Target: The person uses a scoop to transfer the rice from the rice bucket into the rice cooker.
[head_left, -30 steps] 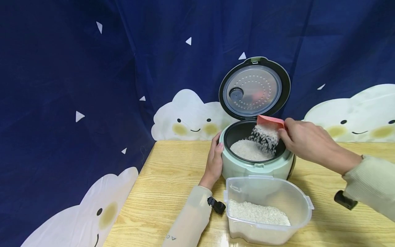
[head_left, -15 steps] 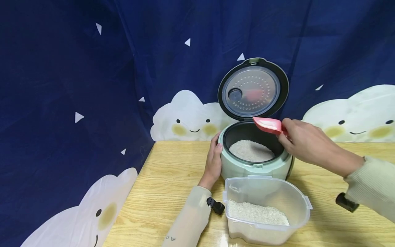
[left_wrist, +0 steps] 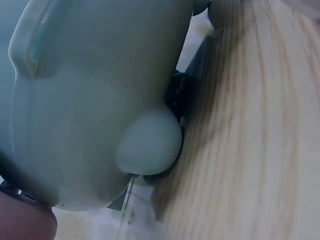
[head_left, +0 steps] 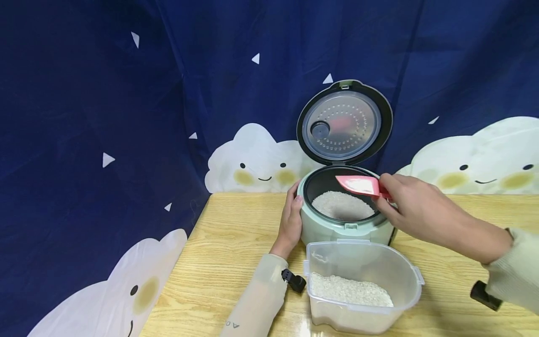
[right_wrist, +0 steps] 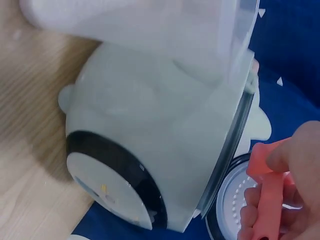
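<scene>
A pale green rice cooker [head_left: 322, 228] stands on the table with its lid [head_left: 345, 124] raised. White rice [head_left: 341, 205] lies in its black inner pot. My left hand [head_left: 290, 220] rests against the cooker's left side, fingers along the wall and thumb near the rim; a bit of that hand [left_wrist: 22, 220] shows in the left wrist view. Over the pot's right edge, my right hand [head_left: 421, 208] grips the handle of a pink scoop [head_left: 358, 184]. No rice falls from the scoop now. The right wrist view shows fingers wrapped round the scoop's handle [right_wrist: 270, 210].
In front of the cooker stands a clear plastic container [head_left: 406, 274], partly filled with rice [head_left: 351, 290]. The wooden table [head_left: 219, 243] ends at its left edge. Behind hangs a dark blue curtain [head_left: 252, 93] printed with white clouds.
A second ago rice was pouring from the scoop into the pot; the pouring has stopped. The scoop has turned upward, then come lower and slightly left. My left hand stays on the cooker.
</scene>
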`<action>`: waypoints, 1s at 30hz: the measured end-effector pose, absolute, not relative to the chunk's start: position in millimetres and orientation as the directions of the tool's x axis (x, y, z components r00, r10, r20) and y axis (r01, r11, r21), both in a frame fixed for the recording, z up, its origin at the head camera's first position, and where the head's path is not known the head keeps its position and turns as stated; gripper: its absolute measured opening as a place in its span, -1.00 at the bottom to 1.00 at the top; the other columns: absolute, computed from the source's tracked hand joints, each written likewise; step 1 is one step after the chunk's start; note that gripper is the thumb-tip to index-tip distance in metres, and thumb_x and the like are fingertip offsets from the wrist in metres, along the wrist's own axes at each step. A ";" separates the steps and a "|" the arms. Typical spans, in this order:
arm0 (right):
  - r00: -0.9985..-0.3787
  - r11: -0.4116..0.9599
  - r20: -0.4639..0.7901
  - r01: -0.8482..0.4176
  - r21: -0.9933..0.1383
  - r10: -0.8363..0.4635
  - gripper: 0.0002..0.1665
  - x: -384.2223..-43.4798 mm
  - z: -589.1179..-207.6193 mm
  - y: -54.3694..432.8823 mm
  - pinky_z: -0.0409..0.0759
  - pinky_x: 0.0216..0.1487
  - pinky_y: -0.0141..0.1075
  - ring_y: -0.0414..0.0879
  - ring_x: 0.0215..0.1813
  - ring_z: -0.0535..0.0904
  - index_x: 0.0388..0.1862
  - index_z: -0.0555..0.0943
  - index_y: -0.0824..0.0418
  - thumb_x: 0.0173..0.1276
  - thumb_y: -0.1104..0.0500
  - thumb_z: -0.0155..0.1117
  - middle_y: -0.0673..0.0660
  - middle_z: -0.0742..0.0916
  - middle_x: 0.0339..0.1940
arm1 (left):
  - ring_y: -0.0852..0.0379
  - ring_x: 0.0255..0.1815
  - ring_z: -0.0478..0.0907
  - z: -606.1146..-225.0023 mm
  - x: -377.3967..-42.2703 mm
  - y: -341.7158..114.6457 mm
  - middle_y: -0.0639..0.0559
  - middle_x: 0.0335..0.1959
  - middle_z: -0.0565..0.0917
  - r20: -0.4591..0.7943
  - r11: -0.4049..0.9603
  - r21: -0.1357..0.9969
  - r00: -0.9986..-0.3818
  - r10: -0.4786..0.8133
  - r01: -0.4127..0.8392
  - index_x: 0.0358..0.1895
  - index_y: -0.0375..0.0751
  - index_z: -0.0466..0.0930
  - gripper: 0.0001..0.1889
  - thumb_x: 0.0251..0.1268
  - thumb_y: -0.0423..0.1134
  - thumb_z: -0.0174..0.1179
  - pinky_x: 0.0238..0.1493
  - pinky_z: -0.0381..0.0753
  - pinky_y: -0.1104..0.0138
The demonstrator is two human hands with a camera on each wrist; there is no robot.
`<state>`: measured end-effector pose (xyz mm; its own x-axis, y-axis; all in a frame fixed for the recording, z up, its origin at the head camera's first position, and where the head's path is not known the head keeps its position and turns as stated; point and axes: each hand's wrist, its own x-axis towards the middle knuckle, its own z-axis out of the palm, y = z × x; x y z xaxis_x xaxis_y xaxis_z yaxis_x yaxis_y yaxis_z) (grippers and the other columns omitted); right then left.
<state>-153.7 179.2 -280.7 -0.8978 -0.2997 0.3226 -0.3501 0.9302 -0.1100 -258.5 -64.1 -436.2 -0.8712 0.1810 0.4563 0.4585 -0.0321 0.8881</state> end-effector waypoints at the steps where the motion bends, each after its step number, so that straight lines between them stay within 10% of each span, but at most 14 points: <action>1: -0.893 0.926 0.326 -0.362 -0.109 -0.311 -0.84 -150.9 -281.0 178.2 0.27 -0.47 -0.35 -0.15 -0.44 0.37 -0.22 0.52 0.17 0.41 0.12 0.29 0.00 0.50 -0.52 | 0.04 0.64 0.25 -436.2 -258.3 -64.1 0.05 0.62 0.33 0.454 -0.032 0.889 -0.872 0.182 0.456 0.62 -0.05 0.17 -0.40 0.58 -0.04 -0.27 0.69 0.17 0.06; 30: -0.860 0.921 0.358 -0.391 -0.001 -0.364 -0.72 -99.3 -298.5 168.8 0.18 -0.59 -0.44 -0.30 -0.60 0.21 -0.44 0.49 0.01 0.38 0.01 0.39 -0.16 0.41 -0.65 | 0.03 0.64 0.25 -436.6 -257.9 -64.4 0.03 0.62 0.32 0.458 -0.035 0.887 -0.869 0.185 0.460 0.61 -0.01 0.18 -0.41 0.58 -0.05 -0.29 0.69 0.18 0.08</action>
